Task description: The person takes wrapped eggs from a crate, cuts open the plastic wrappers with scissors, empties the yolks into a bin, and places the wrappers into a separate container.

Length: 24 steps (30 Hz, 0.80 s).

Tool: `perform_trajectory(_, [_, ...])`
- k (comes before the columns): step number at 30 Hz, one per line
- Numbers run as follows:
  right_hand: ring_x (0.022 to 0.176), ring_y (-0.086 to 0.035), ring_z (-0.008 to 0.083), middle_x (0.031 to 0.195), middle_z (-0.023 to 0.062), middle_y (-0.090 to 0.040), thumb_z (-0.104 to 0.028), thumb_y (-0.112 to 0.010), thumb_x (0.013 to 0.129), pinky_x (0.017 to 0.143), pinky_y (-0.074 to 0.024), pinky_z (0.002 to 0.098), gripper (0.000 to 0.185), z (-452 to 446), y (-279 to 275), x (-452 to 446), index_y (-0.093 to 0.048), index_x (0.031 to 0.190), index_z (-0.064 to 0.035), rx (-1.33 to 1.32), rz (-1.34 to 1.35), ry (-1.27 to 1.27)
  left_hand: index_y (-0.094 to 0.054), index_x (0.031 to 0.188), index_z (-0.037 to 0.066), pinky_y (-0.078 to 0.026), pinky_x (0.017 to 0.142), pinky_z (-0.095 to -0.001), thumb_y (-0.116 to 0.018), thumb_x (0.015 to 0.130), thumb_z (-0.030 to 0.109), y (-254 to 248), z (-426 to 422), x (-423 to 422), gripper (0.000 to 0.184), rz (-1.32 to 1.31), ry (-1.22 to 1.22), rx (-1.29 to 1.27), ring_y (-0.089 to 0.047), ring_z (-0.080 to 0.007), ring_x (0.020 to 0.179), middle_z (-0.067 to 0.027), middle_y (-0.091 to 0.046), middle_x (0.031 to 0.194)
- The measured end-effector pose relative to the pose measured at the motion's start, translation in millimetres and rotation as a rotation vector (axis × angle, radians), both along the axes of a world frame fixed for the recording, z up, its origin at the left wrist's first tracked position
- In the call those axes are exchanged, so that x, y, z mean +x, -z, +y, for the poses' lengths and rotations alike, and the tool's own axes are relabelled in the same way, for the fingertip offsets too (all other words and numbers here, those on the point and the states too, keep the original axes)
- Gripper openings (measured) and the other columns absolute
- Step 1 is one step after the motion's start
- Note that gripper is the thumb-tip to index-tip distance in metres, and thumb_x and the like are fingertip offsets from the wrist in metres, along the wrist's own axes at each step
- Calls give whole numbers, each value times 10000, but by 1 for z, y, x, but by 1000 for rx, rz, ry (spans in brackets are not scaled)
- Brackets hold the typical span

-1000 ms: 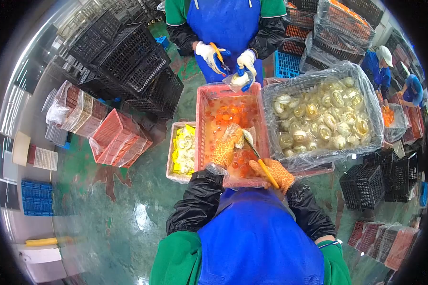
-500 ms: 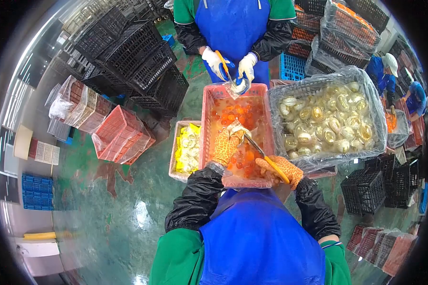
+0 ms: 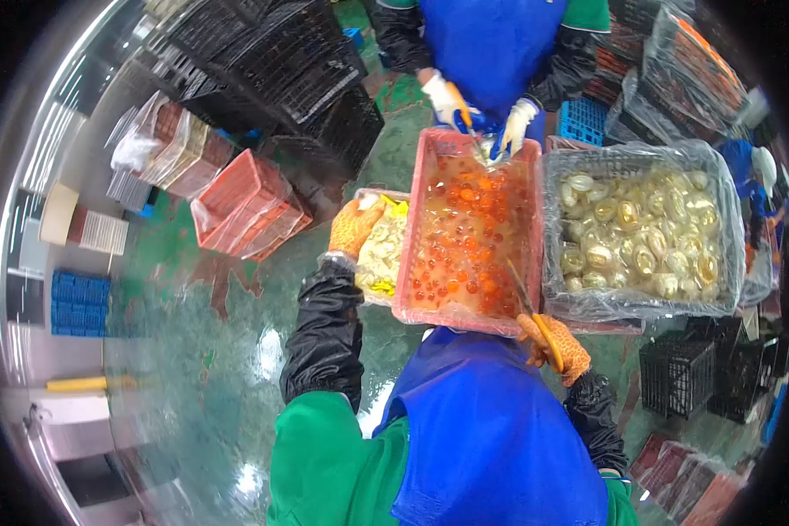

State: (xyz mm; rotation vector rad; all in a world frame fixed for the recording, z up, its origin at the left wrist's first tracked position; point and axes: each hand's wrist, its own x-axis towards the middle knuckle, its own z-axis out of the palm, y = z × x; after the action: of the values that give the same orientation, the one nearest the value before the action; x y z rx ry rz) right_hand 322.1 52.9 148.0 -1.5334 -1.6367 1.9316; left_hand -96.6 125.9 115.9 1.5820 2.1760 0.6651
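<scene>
My left hand, in an orange patterned glove, is closed over the back left of the small crate of whitish pieces and yellow wrappers; a bit of white shows at its fingers. In my right hand are yellow-handled scissors, their blades pointing up over the front right of the pink crate. That crate holds cloudy orange liquid with orange-red balls. To its right, a plastic-lined crate holds many clear-wrapped oval pieces.
Across the pink crate a co-worker in a blue apron holds orange-handled scissors over its far edge. Black crates are stacked at the back left, near a red crate. More black crates stand at the right.
My left hand has moved left from above the pink crate to the small crate. My right hand with the scissors has shifted slightly right and down. The view has turned left.
</scene>
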Motion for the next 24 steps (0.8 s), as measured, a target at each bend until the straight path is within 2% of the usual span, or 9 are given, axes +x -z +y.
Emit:
perform_trajectory(1, [438,-504,150,649,93,-562,-487,-607,876,455,-484,300,511,-4,-6,-4,-561,879,22,-194,-66,103,-613,1073,-4,-467,810,-428,-605,838,414,4,1,-2,480,-6,28,1,-605,-393,957,-232,-642,1012])
perform_trajectory(3, [438,-501,145,651,77,-571,-492,-629,859,446,-477,295,499,-13,-7,-5,-570,880,3,-195,-38,199,-591,1149,-23,-469,867,-381,-651,821,378,31,12,6,521,-114,3,38,-600,-362,1045,-220,-632,1113])
perform_trajectory(4, [443,-501,140,655,70,-573,-496,-641,849,447,-476,289,492,-14,-7,-4,-576,884,-9,-237,-52,197,-575,1188,-28,-470,895,-357,-698,808,333,55,16,22,538,-439,-58,210,-604,-313,1078,-205,-632,1140])
perform_trajectory(9, [484,-534,134,647,44,-571,-532,-627,840,450,-459,276,499,-25,5,9,-601,913,-39,-238,-261,94,-580,1194,7,-484,888,-338,-710,813,288,18,40,162,490,-683,359,71,-621,-247,1043,-165,-645,1129])
perform_trajectory(11, [492,-547,140,633,45,-566,-548,-615,836,454,-455,279,521,-35,14,19,-607,927,-35,-229,-264,134,-591,1185,25,-481,895,-380,-705,794,290,-3,43,218,485,-406,586,168,-622,-306,1022,-184,-643,1105])
perform_trajectory(13, [465,-507,107,623,46,-552,-520,-607,866,419,-423,264,507,-42,10,27,-587,882,-14,-201,-214,177,-547,1236,19,-450,929,-423,-705,756,314,24,63,264,585,-276,808,267,-584,-357,1062,-206,-623,1125])
perform_trajectory(19, [497,-563,209,584,92,-544,-565,-553,863,501,-452,351,567,-63,1,56,-601,801,-3,-53,-328,216,-408,1363,7,-410,943,-431,-713,717,341,32,94,368,789,-25,1023,345,-505,-380,1147,-225,-532,1254])
perform_trajectory(20, [495,-561,207,586,88,-547,-561,-552,866,496,-447,346,556,-67,2,61,-593,791,-12,-85,-308,232,-534,1266,58,-442,879,-450,-725,683,350,33,98,383,679,-54,953,264,-561,-375,1060,-208,-600,1146])
perform_trajectory(24, [453,-493,117,571,33,-522,-513,-604,871,426,-398,266,476,-87,21,81,-579,828,-40,-151,-213,374,-653,1044,132,-458,817,-474,-734,629,382,29,101,405,492,67,945,-94,-601,-357,969,-177,-632,1009])
